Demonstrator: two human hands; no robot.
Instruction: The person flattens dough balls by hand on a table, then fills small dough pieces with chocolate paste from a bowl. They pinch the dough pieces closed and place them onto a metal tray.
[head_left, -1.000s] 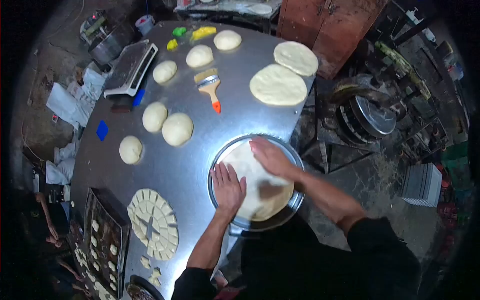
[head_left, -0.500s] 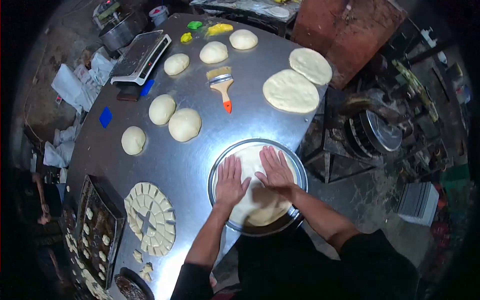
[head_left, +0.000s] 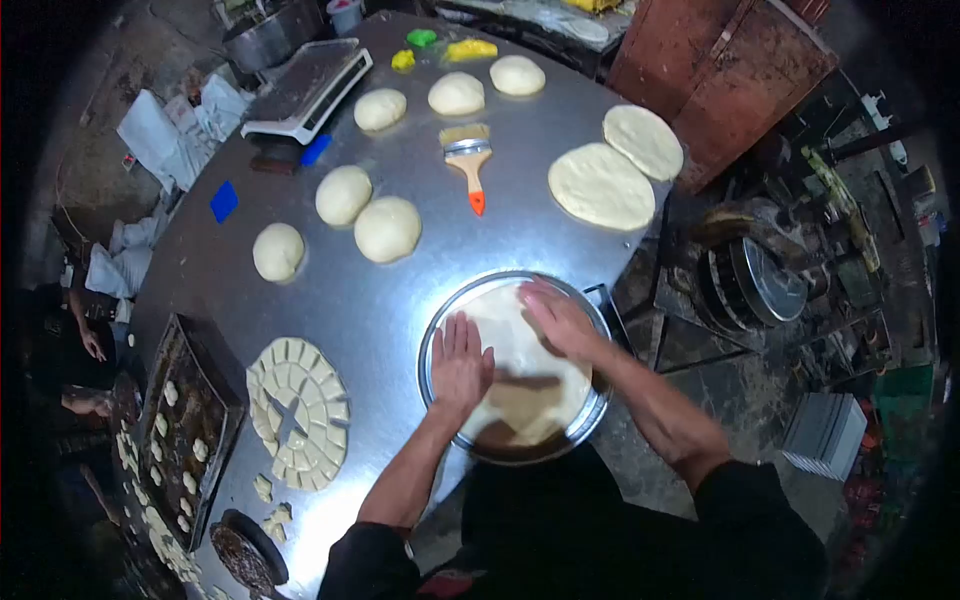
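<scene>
Your right hand [head_left: 562, 320] has shifted toward the far rim of the pan [head_left: 423, 367], likely taking pressure outward, while your left hand [head_left: 461, 375] lies flat on the dough [head_left: 508, 335], neither grasping, by the near edge of the worktop [head_left: 385, 315].

Left hand [head_left: 461, 372] flat, right hand [head_left: 562, 319] perhaps tilted

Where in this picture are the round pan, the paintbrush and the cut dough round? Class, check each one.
Round pan [head_left: 516, 460]: head view, on its near rim.
Paintbrush [head_left: 471, 168]: head view, on its wooden handle.
Cut dough round [head_left: 305, 463]: head view, on its near pieces.
</scene>
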